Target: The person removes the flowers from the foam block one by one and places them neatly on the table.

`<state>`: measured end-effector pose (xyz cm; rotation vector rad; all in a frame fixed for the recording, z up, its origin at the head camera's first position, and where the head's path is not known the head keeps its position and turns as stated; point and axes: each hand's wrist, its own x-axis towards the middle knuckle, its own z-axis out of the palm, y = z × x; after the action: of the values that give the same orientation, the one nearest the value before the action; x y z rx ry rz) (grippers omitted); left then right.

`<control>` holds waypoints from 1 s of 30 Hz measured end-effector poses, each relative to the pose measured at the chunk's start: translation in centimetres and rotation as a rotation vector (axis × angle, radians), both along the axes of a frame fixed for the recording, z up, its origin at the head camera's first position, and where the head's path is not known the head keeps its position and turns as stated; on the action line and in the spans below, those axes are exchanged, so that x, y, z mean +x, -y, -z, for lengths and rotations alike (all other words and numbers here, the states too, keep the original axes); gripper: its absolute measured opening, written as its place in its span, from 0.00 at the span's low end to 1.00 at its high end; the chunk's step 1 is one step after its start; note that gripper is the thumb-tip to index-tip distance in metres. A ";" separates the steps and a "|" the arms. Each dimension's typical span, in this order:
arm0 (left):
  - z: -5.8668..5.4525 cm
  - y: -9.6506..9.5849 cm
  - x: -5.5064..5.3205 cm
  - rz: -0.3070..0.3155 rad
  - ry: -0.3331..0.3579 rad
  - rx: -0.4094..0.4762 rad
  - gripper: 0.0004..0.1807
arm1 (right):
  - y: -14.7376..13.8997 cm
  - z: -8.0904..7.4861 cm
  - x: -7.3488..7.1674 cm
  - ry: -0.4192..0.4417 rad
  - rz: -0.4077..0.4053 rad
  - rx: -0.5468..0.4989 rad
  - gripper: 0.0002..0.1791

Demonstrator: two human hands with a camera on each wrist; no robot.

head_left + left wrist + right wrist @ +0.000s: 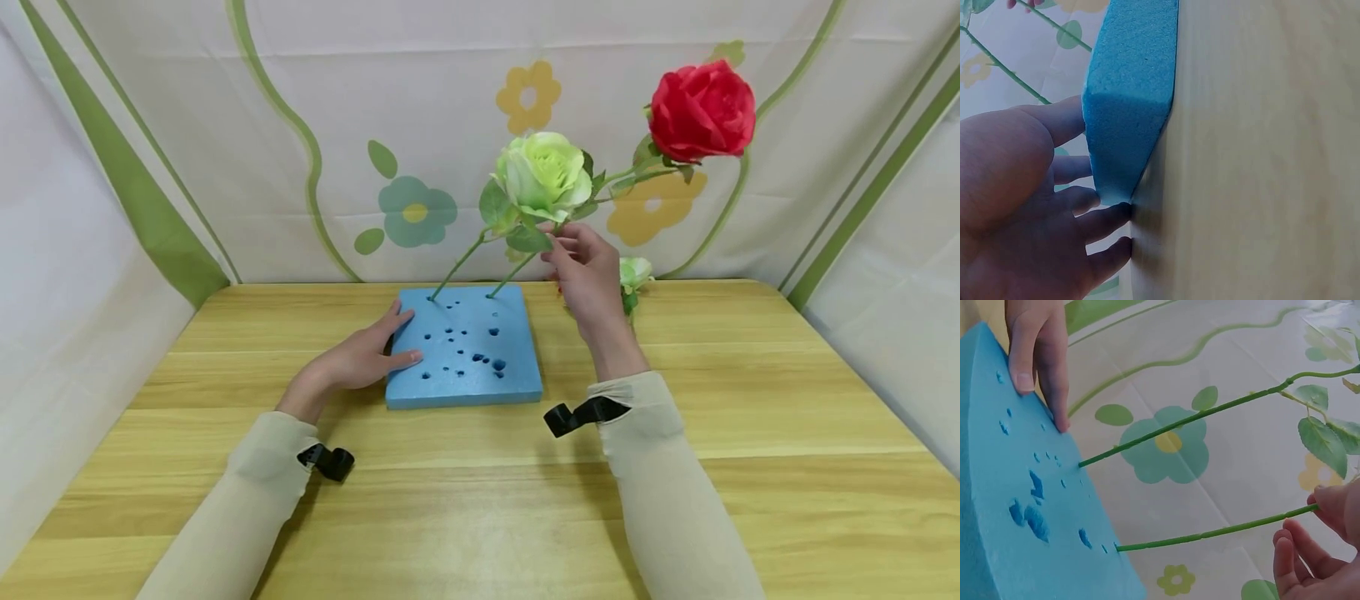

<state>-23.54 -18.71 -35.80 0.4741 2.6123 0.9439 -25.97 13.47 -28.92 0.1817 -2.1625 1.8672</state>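
Observation:
A light blue foam block, pitted with several holes, lies on the table. Two artificial roses slant up to the right from holes near its far edge. The pale green rose has its stem in the far left hole. A red rose leans farther right on the other stem. My right hand pinches that stem between thumb and fingers, above the block. My left hand rests against the block's left side, thumb on the top face, fingers spread and fairly straight.
Behind my right wrist lies a whitish-green flower, partly hidden by the hand. The wooden table ends at a patterned cloth backdrop, with white cloth at both sides. Each wrist wears a small black camera.

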 end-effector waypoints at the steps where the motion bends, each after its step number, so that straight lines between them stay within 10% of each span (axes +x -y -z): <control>1: 0.0 0.0 0.0 -0.001 0.001 0.000 0.46 | 0.0 0.0 0.0 -0.005 0.015 0.005 0.12; 30: -0.3 -0.1 0.2 0.009 -0.025 -0.054 0.47 | 0.3 -0.1 -0.1 -0.114 0.078 -0.091 0.13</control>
<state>-23.33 -18.65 -35.48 0.4867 2.6482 0.8675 -26.04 13.16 -28.86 0.1774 -1.9767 1.8603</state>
